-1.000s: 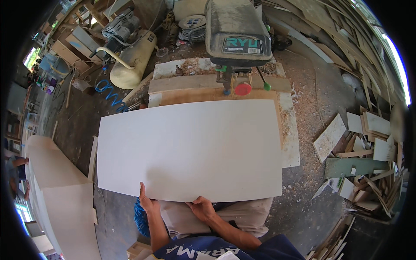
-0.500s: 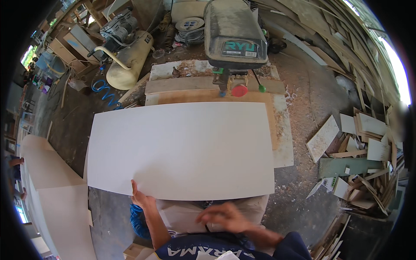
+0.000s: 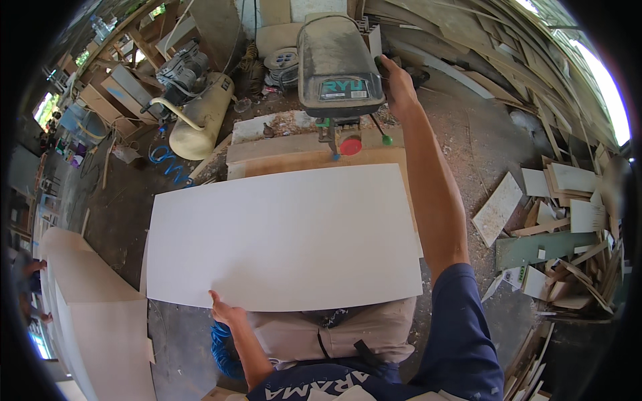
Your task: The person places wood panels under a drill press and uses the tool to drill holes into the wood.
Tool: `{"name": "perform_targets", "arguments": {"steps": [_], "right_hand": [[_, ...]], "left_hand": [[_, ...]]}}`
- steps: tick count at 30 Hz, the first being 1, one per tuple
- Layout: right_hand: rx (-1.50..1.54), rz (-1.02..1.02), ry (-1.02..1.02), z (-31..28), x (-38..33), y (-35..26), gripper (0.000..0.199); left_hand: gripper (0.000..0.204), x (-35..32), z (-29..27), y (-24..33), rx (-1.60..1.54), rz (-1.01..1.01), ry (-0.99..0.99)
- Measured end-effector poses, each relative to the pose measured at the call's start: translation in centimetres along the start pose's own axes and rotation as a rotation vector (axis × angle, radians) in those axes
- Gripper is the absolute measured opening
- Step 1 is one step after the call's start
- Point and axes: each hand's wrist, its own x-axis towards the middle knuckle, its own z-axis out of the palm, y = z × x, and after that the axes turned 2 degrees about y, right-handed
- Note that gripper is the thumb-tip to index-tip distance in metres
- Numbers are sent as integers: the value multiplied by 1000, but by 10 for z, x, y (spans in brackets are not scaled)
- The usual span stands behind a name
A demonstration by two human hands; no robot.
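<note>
A large white rectangular panel (image 3: 287,234) lies in front of me, its far edge on the wooden table of a drill press (image 3: 338,63). My left hand (image 3: 227,311) grips the panel's near edge, thumb on top and fingers hidden underneath. My right arm reaches forward over the panel's right side. At the right of the machine's head, my right hand (image 3: 399,87) is closed at a green-knobbed handle (image 3: 379,61), mostly covered by the fingers. Below the head hang a round red part (image 3: 350,147) and another green knob (image 3: 387,140).
A cream air compressor (image 3: 204,120) with a blue coiled hose (image 3: 160,155) stands at the far left. Wood offcuts (image 3: 568,227) are heaped on the right. Beside me on the left is a pale board stack (image 3: 100,334), with another person's hands (image 3: 39,266) at its far side.
My right hand has gone from near my lap up to the handle at the machine's right side. My left hand still holds the panel. The view has shifted slightly.
</note>
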Motion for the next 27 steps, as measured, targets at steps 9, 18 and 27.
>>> {"name": "perform_targets", "arguments": {"steps": [9,18,27], "right_hand": [[-925,-1116,-43,-26,51,35,34],[-855,-243,-392,-76,74,109,35],[-326,48,-297,-61,-35,155,49]], "left_hand": [[42,0,-1,-3,-38,18,10],[39,1,-1,-11,-62,33,4],[48,22,-7,-23,-147,56,-116]]}}
